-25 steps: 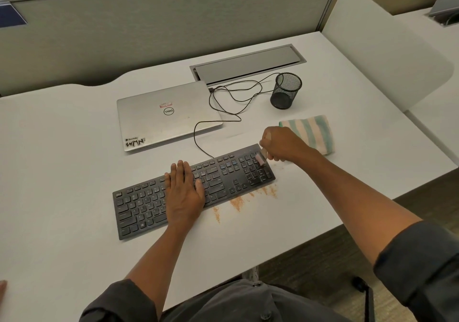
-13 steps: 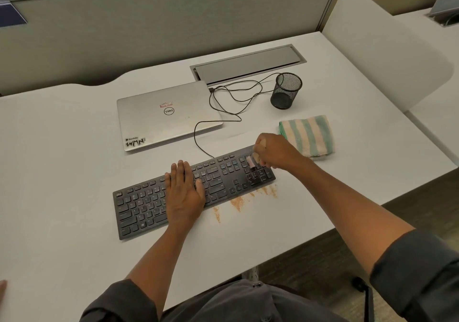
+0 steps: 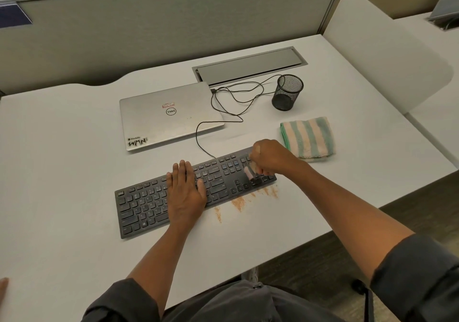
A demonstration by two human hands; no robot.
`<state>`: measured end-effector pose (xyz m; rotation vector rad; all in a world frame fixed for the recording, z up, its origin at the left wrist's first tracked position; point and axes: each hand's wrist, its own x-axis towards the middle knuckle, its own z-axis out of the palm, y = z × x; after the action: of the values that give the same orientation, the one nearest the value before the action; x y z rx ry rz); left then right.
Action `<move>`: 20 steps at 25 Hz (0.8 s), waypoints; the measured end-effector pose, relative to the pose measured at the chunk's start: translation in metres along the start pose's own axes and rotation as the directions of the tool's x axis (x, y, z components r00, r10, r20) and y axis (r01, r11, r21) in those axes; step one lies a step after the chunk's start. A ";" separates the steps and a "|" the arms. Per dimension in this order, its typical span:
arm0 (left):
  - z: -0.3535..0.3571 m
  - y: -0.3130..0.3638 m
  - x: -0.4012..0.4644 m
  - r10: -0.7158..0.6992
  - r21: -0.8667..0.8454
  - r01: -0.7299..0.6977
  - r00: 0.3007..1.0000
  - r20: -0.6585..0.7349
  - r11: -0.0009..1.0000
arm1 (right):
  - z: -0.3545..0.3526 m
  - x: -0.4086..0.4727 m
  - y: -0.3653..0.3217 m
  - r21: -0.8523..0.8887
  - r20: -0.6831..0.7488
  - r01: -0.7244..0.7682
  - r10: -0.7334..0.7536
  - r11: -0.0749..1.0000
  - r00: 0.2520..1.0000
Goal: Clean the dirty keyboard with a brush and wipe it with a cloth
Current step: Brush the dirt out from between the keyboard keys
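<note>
Left hand (image 3: 186,192) lies spread flat on the keyboard (image 3: 154,202), likely pinning it to the table (image 3: 62,172). Right hand (image 3: 270,159) grips the brush (image 3: 249,172) over the number pad, orange crumbs (image 3: 238,202) swept just in front. Striped cloth (image 3: 308,136) waits beside, untouched.

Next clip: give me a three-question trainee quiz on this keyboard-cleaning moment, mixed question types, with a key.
1. True or false: the left hand lies flat on the keyboard.
2. The striped cloth is: A) in the right hand; B) lying on the desk past the keyboard's right end; C) draped over the laptop.
3. Fill in: the orange-brown dust lies on the desk along the keyboard's ____ edge.

Key: 1 true; 2 B; 3 near. The right hand grips the brush over the number pad.
</note>
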<state>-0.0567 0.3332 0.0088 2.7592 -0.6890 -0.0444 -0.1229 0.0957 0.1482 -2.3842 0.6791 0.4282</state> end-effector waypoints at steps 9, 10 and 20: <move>0.000 0.000 -0.001 -0.003 -0.002 0.003 1.000 0.007 1.000 | -0.002 -0.001 0.000 -0.044 -0.140 0.008 -0.014 0.999 0.990; 0.000 0.000 0.000 -0.003 -0.001 0.003 1.000 0.003 1.000 | -0.004 -0.002 0.001 -0.082 -0.086 -0.017 0.010 0.997 0.996; -0.001 0.000 0.000 0.003 -0.011 -0.003 1.000 -0.001 1.000 | -0.004 -0.006 -0.003 -0.074 -0.137 -0.013 0.003 0.997 0.991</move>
<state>-0.0571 0.3334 0.0094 2.7476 -0.6911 -0.0456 -0.1253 0.0972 0.1557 -2.4996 0.7455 0.3002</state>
